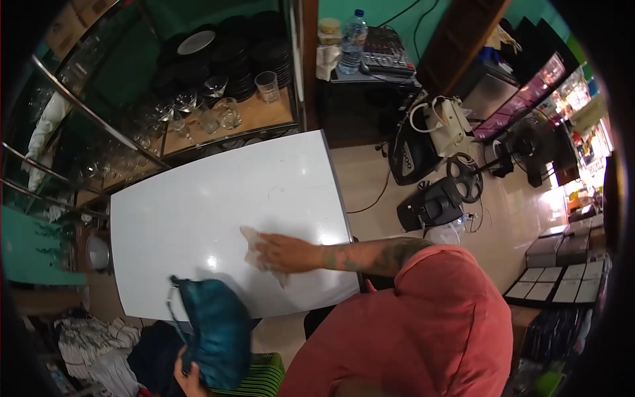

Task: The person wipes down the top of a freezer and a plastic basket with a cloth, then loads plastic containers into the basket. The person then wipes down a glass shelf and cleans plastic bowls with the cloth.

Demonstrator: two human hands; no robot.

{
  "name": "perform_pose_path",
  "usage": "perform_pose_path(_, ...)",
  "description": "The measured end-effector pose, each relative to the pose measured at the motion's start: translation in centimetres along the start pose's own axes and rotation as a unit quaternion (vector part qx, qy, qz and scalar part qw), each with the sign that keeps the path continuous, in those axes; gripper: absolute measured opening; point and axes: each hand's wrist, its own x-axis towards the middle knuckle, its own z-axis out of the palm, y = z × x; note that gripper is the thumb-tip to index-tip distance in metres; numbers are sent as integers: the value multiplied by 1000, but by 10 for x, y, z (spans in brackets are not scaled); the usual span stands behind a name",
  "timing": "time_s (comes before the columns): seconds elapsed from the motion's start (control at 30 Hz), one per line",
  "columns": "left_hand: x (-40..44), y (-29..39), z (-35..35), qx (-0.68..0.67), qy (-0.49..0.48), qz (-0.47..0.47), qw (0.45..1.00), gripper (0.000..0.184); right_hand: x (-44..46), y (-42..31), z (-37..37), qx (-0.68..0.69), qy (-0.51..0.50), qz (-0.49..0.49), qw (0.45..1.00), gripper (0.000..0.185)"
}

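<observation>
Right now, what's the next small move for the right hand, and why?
I'd probably slide the cloth under the right hand toward the faint marks on the white tabletop. They look like smudges and lie outside the cloth's patch, while the left hand holds the teal bag well away from them.

White-topped table (pixel 178 218), glossy surface; thin pale crumpled cloth (pixel 251 255) lying on it.

Along the far edge of the table (pixel 172 225) a hand could pass; the teal bag (pixel 217 337) blocks part of the near edge, the right forearm (pixel 357 257) crosses the right; glassware (pixel 228 114) beyond seems crowded
</observation>
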Motion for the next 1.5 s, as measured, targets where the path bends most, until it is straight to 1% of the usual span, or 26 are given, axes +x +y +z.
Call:
perform_pose_path(0.07, -8, 3, 45, -16, 21, 145, 989, 48, 9, 18, 26, 127, 68, 119, 982, 48)
perform_pose_path(0.17, -38, 30, 156, -38, 70, 359, 930, 42, 40, 38, -9, 206, 76, 214, 952, 56)
perform_pose_path(0.2, -39, 48, 177, -23, 69, 306, 949, 36, 44, 46, -34, 474, 64, 237, 846, 58)
perform_pose_path(0.23, -35, 53, 195, -44, 59, 269, 960, 36, 44, 59, -68, 701, 45, 239, 671, 61)
perform_pose_path(0.27, -25, 48, 206, -100, 17, 211, 972, 36, 41, 70, -103, 870, 22, 220, 441, 64)
perform_pose_path(0.33, 10, 38, 231, -241, -110, 88, 960, 38, 5, 85, -176, 851, -120, -15, 512, 80)
perform_pose_path(0.37, 29, 36, 245, -311, -183, 26, 932, 39, -18, 90, -197, 783, -144, -40, 603, 86)
perform_pose_path(0.4, 51, 37, 257, -452, -343, -80, 820, 38, -41, 94, -215, 706, -166, -62, 686, 92)
perform_pose_path(0.47, 51, 61, 305, -289, -335, -96, 892, 50, -85, 105, -253, 598, -236, 24, 765, 103)
perform_pose_path(0.5, 45, 62, 330, -287, -323, -140, 891, 56, -106, 104, -264, 595, -190, 44, 780, 97)
perform_pose_path(0.6, 28, 91, 406, -200, -299, -227, 905, 49, -157, 107, -283, 519, -243, 211, 792, 84)
perform_pose_path(0.63, 40, 96, 425, -146, -385, -160, 897, 46, -182, 109, -271, 491, -176, 237, 820, 65)
perform_pose_path(0.7, 73, 90, 452, -38, -546, -28, 836, 41, -227, 117, -257, 451, -131, 287, 835, 57)
perform_pose_path(0.73, 93, 75, 447, 105, -512, 83, 848, 44, -250, 122, -250, 427, -110, 316, 840, 53)
perform_pose_path(0.8, 131, 32, 438, 197, -224, 149, 943, 58, -300, 130, -235, 389, -96, 447, 800, 47)
perform_pose_path(0.83, 154, 0, 425, 283, -76, 222, 930, 65, -325, 134, -224, 366, -92, 506, 775, 45)
perform_pose_path(0.9, 164, -14, 419, 612, 93, 43, 784, 70, -390, 136, -183, 287, 2, 578, 764, 45)
perform_pose_path(0.97, 181, -81, 392, 593, 105, 34, 797, 72, -445, 136, -152, 216, 56, 686, 692, 44)
perform_pose_path(1.0, 184, -101, 387, 583, 111, 30, 804, 73, -472, 140, -137, 223, 33, 770, 597, 42)
perform_pose_path(1.07, 169, -75, 419, 562, 92, 61, 820, 71, -551, 139, -76, 112, 108, 791, 592, 50)
perform_pose_path(1.13, 156, -68, 436, 548, 61, 126, 825, 73, -596, 156, -54, 100, 88, 840, 525, 52)
perform_pose_path(1.27, 124, -83, 451, 579, 34, 224, 783, 69, -685, 186, -6, 32, -5, 867, 497, 50)
perform_pose_path(1.3, 123, -78, 455, 577, 34, 212, 788, 68, -698, 196, -4, 54, -82, 896, 433, 61)
perform_pose_path(1.4, 126, -76, 460, 554, 36, 210, 805, 68, -712, 200, 24, -113, -108, 862, 483, 78)
perform_pose_path(1.43, 126, -74, 462, 552, 35, 214, 805, 67, -716, 200, 33, -62, -125, 882, 451, 87)
perform_pose_path(1.5, 127, -67, 469, 543, 20, 214, 811, 67, -721, 197, 51, -27, -216, 895, 389, 82)
